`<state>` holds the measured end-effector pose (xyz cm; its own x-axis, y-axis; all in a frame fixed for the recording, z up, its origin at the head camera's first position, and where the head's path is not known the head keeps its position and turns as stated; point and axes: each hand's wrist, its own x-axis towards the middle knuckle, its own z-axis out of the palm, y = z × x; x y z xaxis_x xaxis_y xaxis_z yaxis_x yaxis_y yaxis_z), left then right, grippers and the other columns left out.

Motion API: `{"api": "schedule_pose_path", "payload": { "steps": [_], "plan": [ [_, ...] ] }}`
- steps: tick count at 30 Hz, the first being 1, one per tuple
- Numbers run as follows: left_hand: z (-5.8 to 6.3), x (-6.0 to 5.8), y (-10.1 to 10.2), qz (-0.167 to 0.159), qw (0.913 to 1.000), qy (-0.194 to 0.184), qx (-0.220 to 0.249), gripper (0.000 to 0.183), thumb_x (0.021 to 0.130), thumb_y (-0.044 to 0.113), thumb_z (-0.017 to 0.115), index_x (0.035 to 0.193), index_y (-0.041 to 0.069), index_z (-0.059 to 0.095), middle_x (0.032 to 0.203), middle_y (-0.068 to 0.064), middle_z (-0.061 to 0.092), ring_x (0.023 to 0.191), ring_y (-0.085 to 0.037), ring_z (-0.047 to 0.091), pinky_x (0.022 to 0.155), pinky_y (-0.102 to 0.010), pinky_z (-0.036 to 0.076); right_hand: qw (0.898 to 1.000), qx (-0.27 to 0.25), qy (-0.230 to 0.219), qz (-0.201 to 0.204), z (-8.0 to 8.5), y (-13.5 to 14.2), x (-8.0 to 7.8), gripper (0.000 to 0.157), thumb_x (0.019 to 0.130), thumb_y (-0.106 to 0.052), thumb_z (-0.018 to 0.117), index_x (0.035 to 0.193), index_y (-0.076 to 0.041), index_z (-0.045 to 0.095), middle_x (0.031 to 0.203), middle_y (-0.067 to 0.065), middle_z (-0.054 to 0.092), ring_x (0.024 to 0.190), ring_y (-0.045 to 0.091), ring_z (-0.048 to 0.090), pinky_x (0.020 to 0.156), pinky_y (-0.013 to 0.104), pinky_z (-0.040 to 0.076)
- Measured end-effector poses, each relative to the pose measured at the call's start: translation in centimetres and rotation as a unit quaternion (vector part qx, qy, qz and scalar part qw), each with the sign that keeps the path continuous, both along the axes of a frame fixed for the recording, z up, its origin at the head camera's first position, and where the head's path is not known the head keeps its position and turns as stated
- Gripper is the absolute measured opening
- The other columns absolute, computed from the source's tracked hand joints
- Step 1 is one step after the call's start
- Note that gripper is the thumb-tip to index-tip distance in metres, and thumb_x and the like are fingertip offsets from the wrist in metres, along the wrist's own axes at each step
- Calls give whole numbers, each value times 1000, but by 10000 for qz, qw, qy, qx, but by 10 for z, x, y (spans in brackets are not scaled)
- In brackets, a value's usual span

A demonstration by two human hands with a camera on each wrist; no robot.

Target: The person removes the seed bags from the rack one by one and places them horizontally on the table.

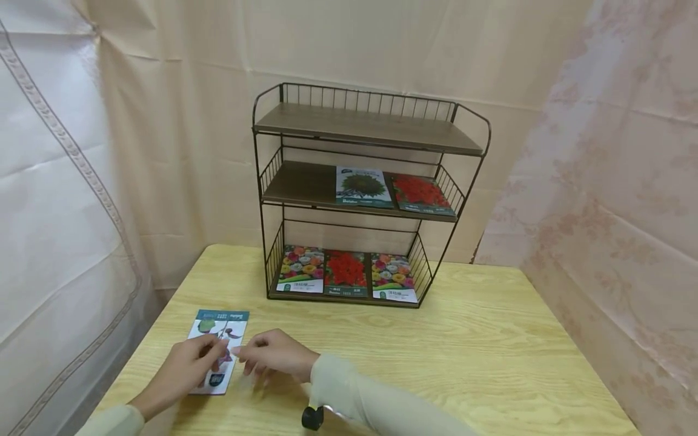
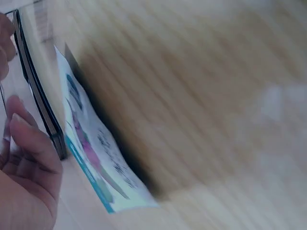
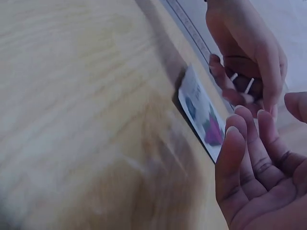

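A white seed packet (image 1: pixel 235 330) with a teal band and a purple flower lies on the table at the left, its picture upside down to me. Over it hovers my left hand (image 1: pixel 191 366), fingers loosely curled, hiding part of the packet. Just right of the packet is my right hand (image 1: pixel 280 354), fingers loosely bent and close to the left fingertips. In the right wrist view, both the right hand (image 3: pixel 264 187) and left hand (image 3: pixel 254 52) appear above the packet (image 3: pixel 204 115). Nothing shows clearly between the fingers of either hand.
A three-tier black wire rack (image 1: pixel 371 127) stands at the back. Its middle shelf bears a sunflower packet (image 1: pixel 362 186) and a red-flower packet (image 1: pixel 422 194). On the bottom shelf lie a red-flower packet (image 1: pixel 346 272) and two mixed-flower packets (image 1: pixel 301 268). Curtains (image 1: pixel 191 121) surround the table (image 1: pixel 463 351).
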<state>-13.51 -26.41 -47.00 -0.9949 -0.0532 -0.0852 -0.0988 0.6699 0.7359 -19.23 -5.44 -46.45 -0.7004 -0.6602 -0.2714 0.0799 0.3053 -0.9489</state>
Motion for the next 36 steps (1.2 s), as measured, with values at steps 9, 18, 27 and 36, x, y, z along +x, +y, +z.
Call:
{"api": "schedule_pose_path", "payload": {
  "steps": [9, 18, 27, 36],
  "plan": [
    [4, -8, 9, -80, 9994, -101, 306, 53, 109, 51, 45, 92, 6, 68, 73, -3, 60, 54, -19, 55, 50, -30, 45, 9998, -51, 206, -16, 5, 47, -10, 45, 102, -47, 62, 105, -3, 72, 87, 3, 73, 74, 19, 67, 62, 34, 56],
    [15, -26, 34, -398, 9958, 15, 828, 59, 106, 57, 45, 99, 3, 68, 77, -5, 63, 55, -21, 57, 50, -31, 48, 9980, -106, 461, -429, 16, 89, -19, 47, 102, -48, 61, 106, -3, 71, 89, 6, 73, 76, 24, 67, 61, 33, 54],
    [25, -46, 68, -605, 9922, 225, 1066, 59, 104, 62, 46, 95, 8, 68, 77, -5, 65, 54, -22, 56, 47, -31, 42, 9951, 8, 681, -712, 28, 117, -29, 45, 101, -53, 61, 101, -10, 72, 92, 6, 72, 80, 25, 67, 69, 38, 57],
    [44, -62, 94, -1170, 9822, 492, 1386, 53, 105, 59, 48, 95, 12, 68, 80, -7, 66, 56, -23, 56, 51, -33, 45, 9909, 55, 872, -1021, 39, 148, -40, 51, 98, -60, 61, 100, -11, 73, 94, 8, 73, 81, 30, 66, 75, 46, 59]
  ]
}}
